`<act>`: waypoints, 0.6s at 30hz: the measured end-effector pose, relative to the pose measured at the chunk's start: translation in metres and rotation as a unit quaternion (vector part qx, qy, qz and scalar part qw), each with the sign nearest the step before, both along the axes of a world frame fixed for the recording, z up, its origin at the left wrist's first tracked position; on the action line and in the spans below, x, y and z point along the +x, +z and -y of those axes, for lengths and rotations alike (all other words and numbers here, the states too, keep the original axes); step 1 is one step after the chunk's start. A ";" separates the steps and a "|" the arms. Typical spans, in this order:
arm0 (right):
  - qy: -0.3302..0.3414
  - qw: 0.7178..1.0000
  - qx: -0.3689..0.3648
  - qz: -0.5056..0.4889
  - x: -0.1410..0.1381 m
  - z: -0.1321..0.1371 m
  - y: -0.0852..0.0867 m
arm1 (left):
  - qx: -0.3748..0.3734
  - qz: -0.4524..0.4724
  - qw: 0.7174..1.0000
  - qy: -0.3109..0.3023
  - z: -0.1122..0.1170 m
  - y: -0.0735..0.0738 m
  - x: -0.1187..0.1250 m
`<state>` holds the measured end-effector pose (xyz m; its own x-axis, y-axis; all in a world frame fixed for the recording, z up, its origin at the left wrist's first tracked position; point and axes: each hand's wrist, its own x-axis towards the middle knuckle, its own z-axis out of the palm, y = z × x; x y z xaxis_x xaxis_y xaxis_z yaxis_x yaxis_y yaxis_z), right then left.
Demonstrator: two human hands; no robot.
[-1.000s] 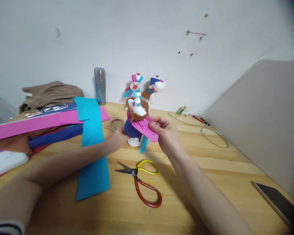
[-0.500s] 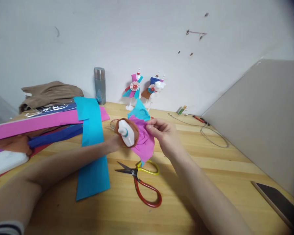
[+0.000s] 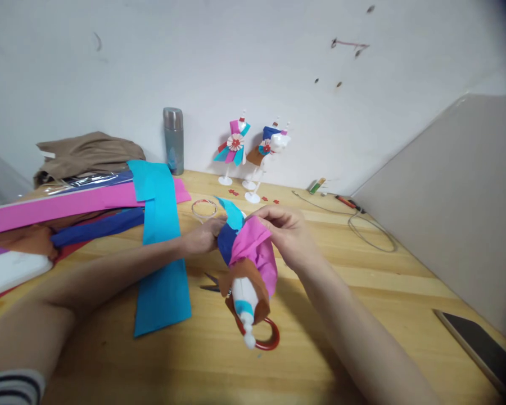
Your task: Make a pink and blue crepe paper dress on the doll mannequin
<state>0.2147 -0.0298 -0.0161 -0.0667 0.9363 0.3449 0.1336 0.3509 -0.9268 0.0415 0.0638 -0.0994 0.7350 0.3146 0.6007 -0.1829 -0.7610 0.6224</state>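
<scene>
A miniature dress form (image 3: 243,289), white and dressed in coloured crepe paper, is tilted with its neck end toward me. My left hand (image 3: 203,235) is closed on its far, lower end, where some fingers are hidden behind blue paper (image 3: 226,243). Between thumb and fingers my right hand (image 3: 293,236) pinches the upper edge of the pink crepe paper (image 3: 257,247). Brown paper (image 3: 259,279) wraps the bust, and a turquoise piece (image 3: 233,215) sticks out at the far end. Scissors with a red handle (image 3: 272,337) lie underneath, partly covered.
Turquoise crepe strips (image 3: 162,292) lie beside my left forearm, near a pile of paper with a pink strip (image 3: 80,203). Dressed forms (image 3: 235,143), a flask (image 3: 174,140) and a tape roll (image 3: 204,208) are farther back. A cable (image 3: 371,244) and phone (image 3: 476,343) lie right.
The dress form has tipped, its neck end swinging down toward me over the scissors. Blue paper on it now shows. My right hand still pinches the pink paper.
</scene>
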 end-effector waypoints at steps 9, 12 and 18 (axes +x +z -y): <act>0.115 0.953 0.219 0.174 0.012 0.015 0.019 | 0.002 -0.031 0.998 -0.049 0.009 0.014 -0.001; 0.147 0.942 0.217 0.211 0.018 0.018 0.025 | 0.040 -0.050 0.996 -0.070 0.009 0.018 -0.001; 0.127 0.955 0.175 0.205 0.017 0.013 0.022 | 0.089 -0.073 0.993 -0.023 0.010 0.017 0.000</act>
<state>0.2316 -0.0432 0.0055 -0.4730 0.7048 0.5288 0.3301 0.6982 -0.6353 0.0410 0.0540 -0.0826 0.8298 0.1780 0.5290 -0.1369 -0.8539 0.5021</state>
